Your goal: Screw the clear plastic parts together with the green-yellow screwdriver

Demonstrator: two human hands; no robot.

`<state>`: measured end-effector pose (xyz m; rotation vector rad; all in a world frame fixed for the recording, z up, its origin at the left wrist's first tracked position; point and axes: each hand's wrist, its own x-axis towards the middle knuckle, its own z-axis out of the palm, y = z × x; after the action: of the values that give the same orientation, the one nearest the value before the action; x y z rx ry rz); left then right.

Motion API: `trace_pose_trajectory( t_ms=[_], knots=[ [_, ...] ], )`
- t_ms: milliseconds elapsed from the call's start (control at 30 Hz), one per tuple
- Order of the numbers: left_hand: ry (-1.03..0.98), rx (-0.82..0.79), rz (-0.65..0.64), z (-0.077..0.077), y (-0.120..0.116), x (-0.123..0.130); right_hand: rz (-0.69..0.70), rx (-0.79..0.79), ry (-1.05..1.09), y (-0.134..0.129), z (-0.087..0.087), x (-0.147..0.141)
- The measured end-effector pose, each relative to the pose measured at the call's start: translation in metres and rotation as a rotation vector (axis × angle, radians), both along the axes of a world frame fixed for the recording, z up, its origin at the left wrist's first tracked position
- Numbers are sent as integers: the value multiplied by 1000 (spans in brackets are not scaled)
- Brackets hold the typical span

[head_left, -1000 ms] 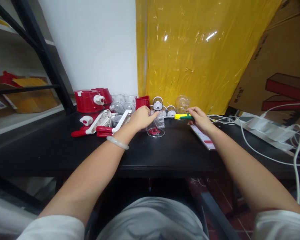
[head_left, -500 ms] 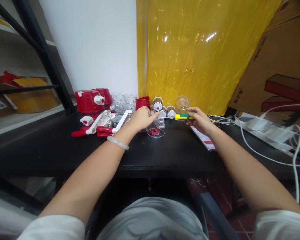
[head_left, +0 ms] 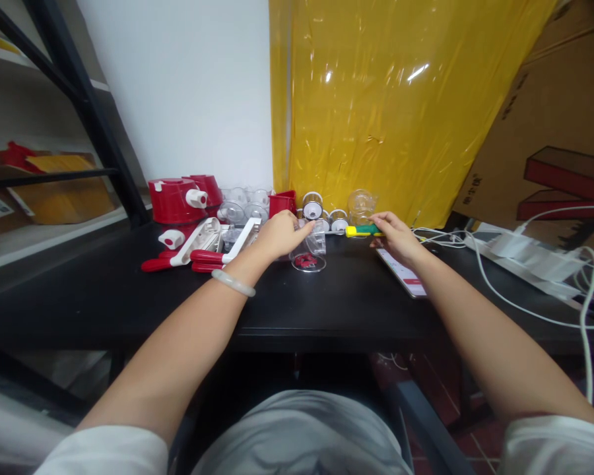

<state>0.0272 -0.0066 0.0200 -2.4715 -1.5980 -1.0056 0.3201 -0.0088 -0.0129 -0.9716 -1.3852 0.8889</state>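
Note:
My right hand is closed around the green and yellow handle of a screwdriver. Its thin shaft points left, level, toward the clear plastic part under my left hand. My left hand grips that clear part, which stands on the black table; its fingers are partly hidden behind it. At the foot of the part is a round clear rim, with red pieces showing inside. Whether the shaft's tip touches the part I cannot make out. Just beyond lie several small drums with metal rims.
Left of my hands lie red-handled white crank parts, red housings and clear cups. A phone lies below my right hand. White cables and a power strip occupy the right side. A yellow plastic sheet hangs behind.
The fingers of my right hand have shifted slightly on the screwdriver handle. My left hand and the clear plastic part stay in place.

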Motion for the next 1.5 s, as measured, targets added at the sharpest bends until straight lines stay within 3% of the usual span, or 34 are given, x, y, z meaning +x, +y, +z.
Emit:
trace_pose_trajectory(
  t_ms=[333,667,1200,1500],
  knots=[
    [13,6,7,0,0,1,75,-21,36,-3,3,0],
    [13,9,9,0,1,1,-20,9,-21,1,0,0],
    [9,-2,13,1,0,1,61,-28,62,-2,4,-1],
    [15,-3,13,0,0,0,-84,54,-92,1,0,1]
  ],
)
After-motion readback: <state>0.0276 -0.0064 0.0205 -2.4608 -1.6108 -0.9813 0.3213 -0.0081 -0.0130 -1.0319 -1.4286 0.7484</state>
